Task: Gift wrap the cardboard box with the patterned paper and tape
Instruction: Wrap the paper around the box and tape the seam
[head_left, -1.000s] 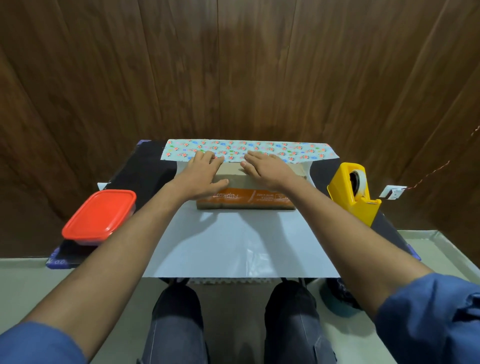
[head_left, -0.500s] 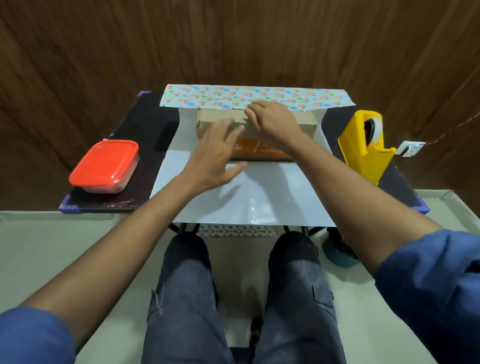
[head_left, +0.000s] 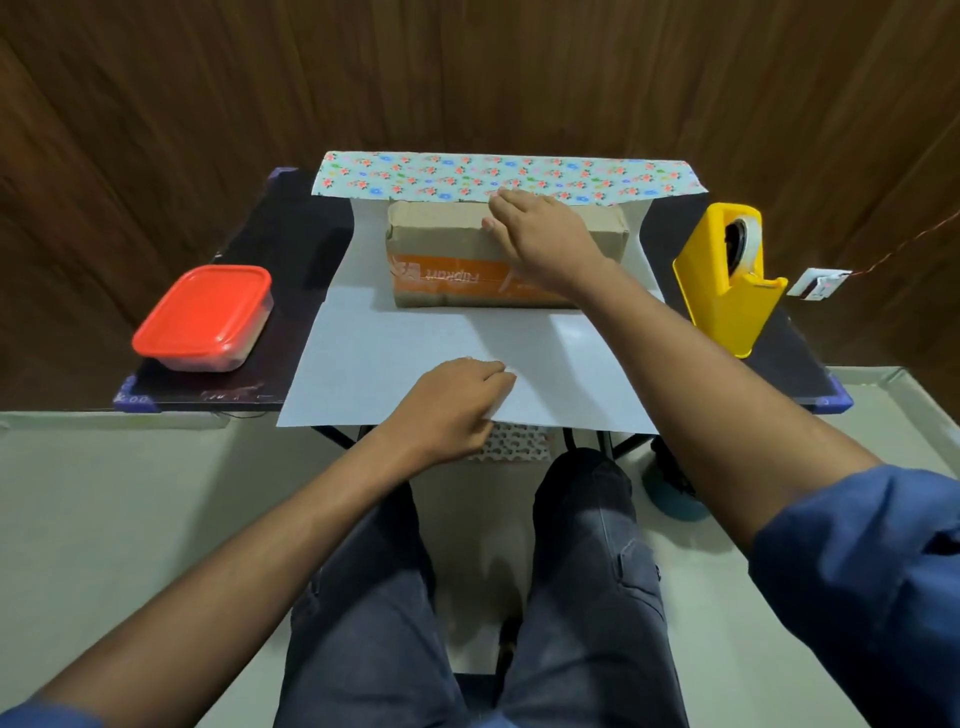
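The cardboard box (head_left: 467, 249), brown with an orange band, sits on the patterned paper (head_left: 441, 353), white side up, floral far edge folded up at 12 o'clock. The right hand (head_left: 545, 239) presses flat on the box, hiding its middle. The left hand (head_left: 452, 405) has left the box and now pinches the paper's near edge. Yellow tape dispenser (head_left: 727, 275) at 2 o'clock.

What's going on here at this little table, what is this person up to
A seated person is gift wrapping a cardboard box. The box sits on a sheet of patterned paper lying white side up, its far edge folded toward the box with the floral print showing. The right hand rests on top of the box, while the left hand grips the paper's near edge. A yellow tape dispenser stands untouched to the right, a red-lidded container to the left.
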